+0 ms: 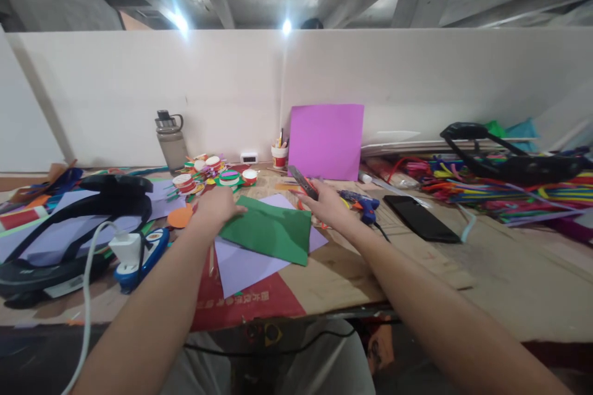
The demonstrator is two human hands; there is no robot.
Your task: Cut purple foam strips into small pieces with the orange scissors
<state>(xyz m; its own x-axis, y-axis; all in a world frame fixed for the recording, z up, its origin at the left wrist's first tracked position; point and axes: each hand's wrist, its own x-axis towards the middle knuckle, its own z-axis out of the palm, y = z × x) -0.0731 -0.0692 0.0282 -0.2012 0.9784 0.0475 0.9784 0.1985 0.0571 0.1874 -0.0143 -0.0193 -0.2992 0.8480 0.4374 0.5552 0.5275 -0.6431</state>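
Note:
A green craft sheet (269, 229) lies at a slant over a lilac sheet (245, 268) on the worktable. My left hand (215, 207) is closed at the green sheet's upper left corner, its thumb lying over the edge; the other fingertips are hidden. In my right hand (327, 203) is a red and black utility knife (304, 184), tilted up and to the left above the green sheet's far right corner. I cannot tell whether its blade is out. A blue glue gun (367, 207) rests just right of that hand.
Small paper drums (185, 184), a bottle (171, 142) and a pen cup (278, 156) stand behind. A purple sheet (327, 142) leans on the wall. Right are a phone (420, 218) and pipe cleaners (519, 185); left, a power strip (143, 259) and black headset (76, 228).

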